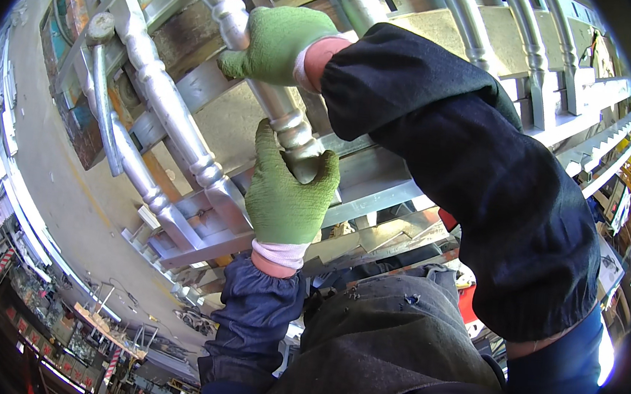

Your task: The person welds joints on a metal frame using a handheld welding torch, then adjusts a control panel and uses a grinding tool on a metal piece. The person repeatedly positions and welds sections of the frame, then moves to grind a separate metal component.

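A shiny turned metal baluster [275,102] slants through the middle of the view, within a frame of similar balusters. My right hand [287,44], in a green coated glove, reaches across from the right and is closed round its upper part. Nearer to me, my left hand [289,202], in a matching glove, holds the lower end, with the thumb on one side and the fingers on the other. Part of the baluster is hidden behind the right glove. Dark sleeves cover both forearms.
Left of my hands, a hammer [104,96] lies over the outer balusters. More balusters [527,50] stand along the frame to the right. A metal rail [375,202] runs below them. Concrete floor [63,167] and stacked metal lengths [19,194] show at the far left.
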Available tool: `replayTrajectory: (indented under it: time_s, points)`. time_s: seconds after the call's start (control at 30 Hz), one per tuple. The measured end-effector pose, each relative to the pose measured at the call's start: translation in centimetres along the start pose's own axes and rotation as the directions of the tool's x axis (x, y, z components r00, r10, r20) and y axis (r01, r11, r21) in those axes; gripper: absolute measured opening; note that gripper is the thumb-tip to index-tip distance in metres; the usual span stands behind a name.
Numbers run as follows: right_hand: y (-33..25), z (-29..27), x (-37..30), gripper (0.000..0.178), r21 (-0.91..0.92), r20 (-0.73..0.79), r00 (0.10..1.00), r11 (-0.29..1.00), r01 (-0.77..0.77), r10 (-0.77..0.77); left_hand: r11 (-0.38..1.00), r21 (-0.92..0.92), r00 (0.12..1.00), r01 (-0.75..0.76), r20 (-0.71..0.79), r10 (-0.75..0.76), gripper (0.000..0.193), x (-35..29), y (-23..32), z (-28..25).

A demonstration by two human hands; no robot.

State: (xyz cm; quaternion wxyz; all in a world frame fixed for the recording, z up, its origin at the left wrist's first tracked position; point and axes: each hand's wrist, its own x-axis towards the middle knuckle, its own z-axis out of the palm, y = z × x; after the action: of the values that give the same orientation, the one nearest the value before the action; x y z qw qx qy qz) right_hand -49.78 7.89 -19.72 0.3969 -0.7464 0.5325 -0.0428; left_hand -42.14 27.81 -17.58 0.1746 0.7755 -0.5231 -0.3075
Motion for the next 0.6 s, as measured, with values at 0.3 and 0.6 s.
replayTrajectory:
  time_s: [0.3,0.6]
  points:
    - [-0.11,0.08,0.08,0.066,0.017,0.020,1.000,1.000,-0.009,0.009,0.998,0.056,1.000,-0.009,-0.015,0.009,0.092,0.02,-0.43,0.15]
    - [-0.19,0.29,0.42,0.068,-0.021,0.022,0.999,1.000,-0.023,0.023,0.999,0.043,0.999,-0.016,-0.040,0.017,0.090,0.04,-0.33,0.23]
